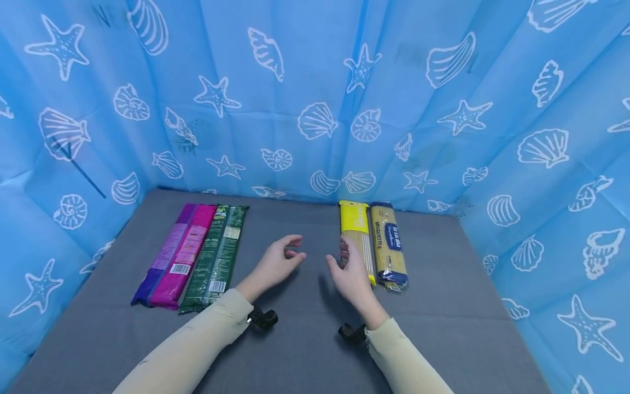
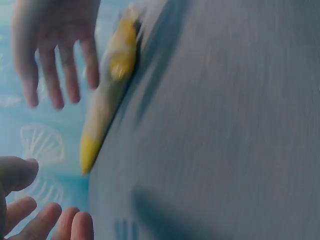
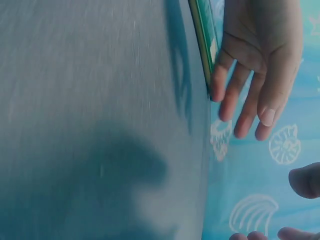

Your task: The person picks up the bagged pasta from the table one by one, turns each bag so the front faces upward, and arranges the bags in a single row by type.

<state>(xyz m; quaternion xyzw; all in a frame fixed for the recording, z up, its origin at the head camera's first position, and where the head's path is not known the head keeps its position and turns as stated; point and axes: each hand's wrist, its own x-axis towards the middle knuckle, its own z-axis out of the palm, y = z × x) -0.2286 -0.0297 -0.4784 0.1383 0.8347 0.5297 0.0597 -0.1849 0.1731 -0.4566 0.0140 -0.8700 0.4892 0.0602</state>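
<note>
Over the middle of the table my left hand (image 1: 276, 264) hovers, fingers loosely bent and holding nothing. My right hand (image 1: 353, 276) faces it, also holding nothing, in front of a yellow-topped pasta pack (image 1: 355, 221) and partly covering it. Right beside that pack lies a spaghetti pack (image 1: 389, 241) with blue ends and a blue label. Left of my left hand are a green pack (image 1: 216, 257) and a pink and purple pack (image 1: 174, 257), lying side by side, barcodes up. In the left wrist view the yellow pasta pack (image 2: 120, 65) appears blurred behind my right hand (image 2: 60, 45).
A grey cloth covers the table (image 1: 295, 350). A blue curtain (image 1: 275, 109) with white shells and starfish stands along the back and both sides. Dark wrist cameras (image 1: 263, 318) sit under both wrists.
</note>
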